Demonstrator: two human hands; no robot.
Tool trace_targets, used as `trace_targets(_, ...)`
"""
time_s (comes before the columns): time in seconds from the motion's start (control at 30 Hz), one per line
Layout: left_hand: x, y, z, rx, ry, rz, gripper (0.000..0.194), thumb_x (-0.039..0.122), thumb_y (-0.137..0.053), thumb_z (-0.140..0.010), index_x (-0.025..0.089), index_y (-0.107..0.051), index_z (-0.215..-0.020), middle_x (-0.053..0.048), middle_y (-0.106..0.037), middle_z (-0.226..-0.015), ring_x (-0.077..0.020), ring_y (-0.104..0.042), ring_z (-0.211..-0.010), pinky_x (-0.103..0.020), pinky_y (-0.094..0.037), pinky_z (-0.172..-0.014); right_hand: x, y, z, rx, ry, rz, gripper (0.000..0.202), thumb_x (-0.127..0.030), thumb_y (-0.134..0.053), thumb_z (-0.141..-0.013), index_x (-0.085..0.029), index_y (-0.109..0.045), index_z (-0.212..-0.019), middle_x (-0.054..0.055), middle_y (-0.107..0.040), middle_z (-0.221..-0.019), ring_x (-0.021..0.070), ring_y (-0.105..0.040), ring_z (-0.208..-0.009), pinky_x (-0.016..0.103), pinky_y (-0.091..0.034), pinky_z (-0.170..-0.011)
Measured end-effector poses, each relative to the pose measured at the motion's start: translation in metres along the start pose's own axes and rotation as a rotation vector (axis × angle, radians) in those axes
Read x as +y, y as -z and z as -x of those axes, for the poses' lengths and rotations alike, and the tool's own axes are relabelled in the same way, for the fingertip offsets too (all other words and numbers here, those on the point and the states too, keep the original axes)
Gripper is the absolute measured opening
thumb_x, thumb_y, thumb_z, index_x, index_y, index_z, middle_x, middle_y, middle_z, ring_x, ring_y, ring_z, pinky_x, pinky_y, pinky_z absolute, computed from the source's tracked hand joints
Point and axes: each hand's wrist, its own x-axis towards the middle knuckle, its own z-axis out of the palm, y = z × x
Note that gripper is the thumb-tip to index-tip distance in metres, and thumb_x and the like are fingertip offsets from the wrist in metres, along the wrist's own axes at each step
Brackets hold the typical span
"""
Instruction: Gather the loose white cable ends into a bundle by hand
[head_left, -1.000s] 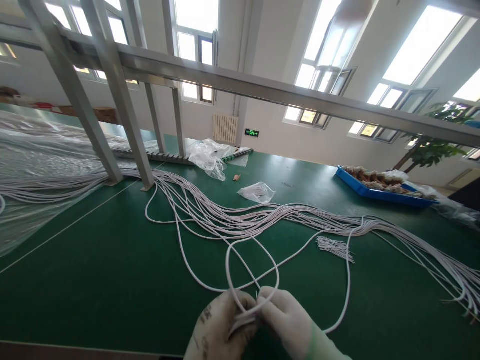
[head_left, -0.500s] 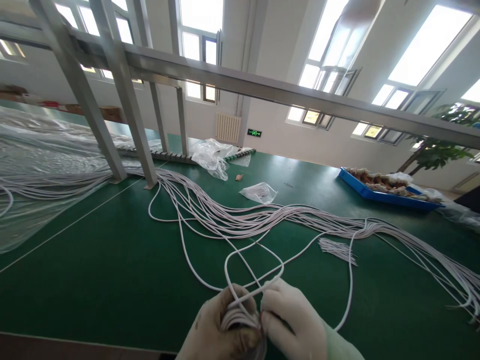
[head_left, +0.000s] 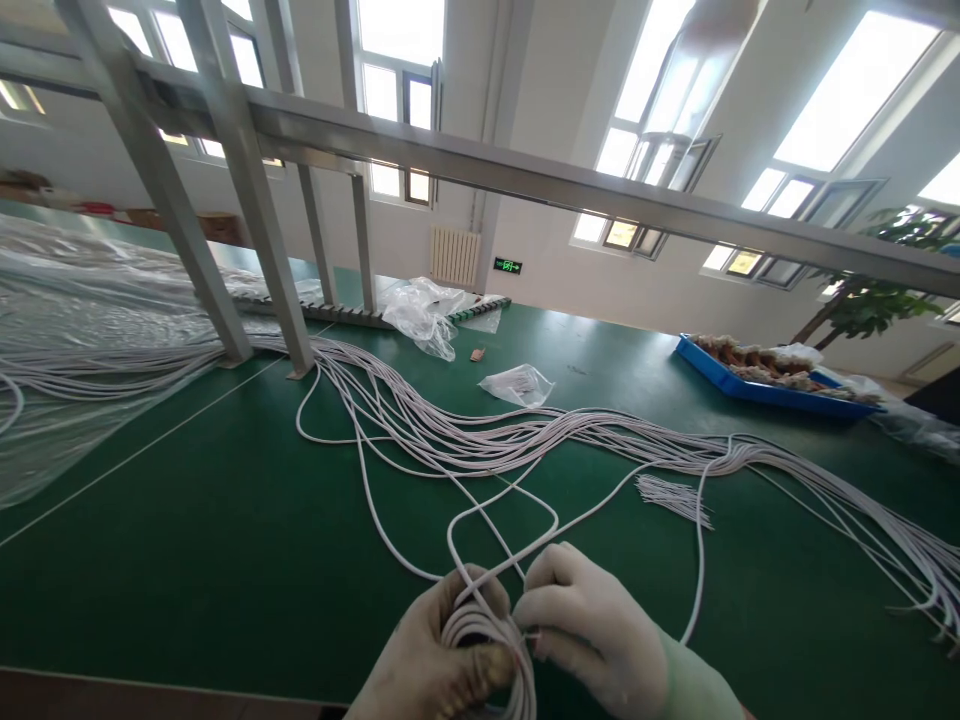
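Note:
My left hand (head_left: 446, 650), in a stained white glove, is wrapped round a coil of white cable (head_left: 480, 625) at the bottom middle, its thumb pressed over the loops. At the coil's right side is my right hand (head_left: 592, 630), also in a white glove, with its fingers curled. Between its thumb and fingertips shows the end of a thin pale strip (head_left: 532, 637), mostly hidden by the glove. Loose cable runs up from the coil to a long bundle of white cables (head_left: 480, 450) lying across the green table (head_left: 225, 560).
Short thin white strips (head_left: 675, 500) lie in a pile right of centre. Beyond the bundle are a small clear bag (head_left: 519, 385) and crumpled plastic (head_left: 421, 315). A blue tray (head_left: 750, 388) stands far right. Metal posts (head_left: 262, 200) rise at left, beside plastic sheeting (head_left: 90, 300).
My right hand has turned and drawn slightly to the right, so a gap and the strip show beside the coil. The loose cable loop above has shifted a little left.

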Motion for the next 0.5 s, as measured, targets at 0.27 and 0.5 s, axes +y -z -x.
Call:
trace_targets(0.27, -0.003, -0.012, 0.009, 0.151, -0.301, -0.865, 0.008, 0.033, -0.075, -0.082, 0.027, -0.078, -0.087, -0.005, -0.077, -0.095, -0.0276, -0.066, -0.092, -0.039, -0.046, -0.088, -0.006, -0.028, -0.010, -0.017, -0.702, -0.390, 0.027, -0.027, -0.053, -0.091, -0.021, -0.050, -0.064, -0.004, -0.044, -0.059, 0.0141, -0.045, -0.057, 0.029, -0.035, -0.057)
trace_targets(0.5, -0.001, 0.000, 0.001, 0.103, -0.055, -0.249, 0.048, 0.040, -0.095, -0.062, 0.022, -0.064, -0.095, 0.001, -0.069, -0.082, -0.0208, -0.062, -0.075, -0.036, -0.048, -0.076, 0.000, -0.008, 0.001, 0.141, -0.229, -0.257, 0.018, -0.026, -0.054, -0.096, -0.021, -0.066, -0.108, 0.002, -0.058, -0.092, 0.0172, -0.054, -0.079, 0.030, -0.046, -0.071)
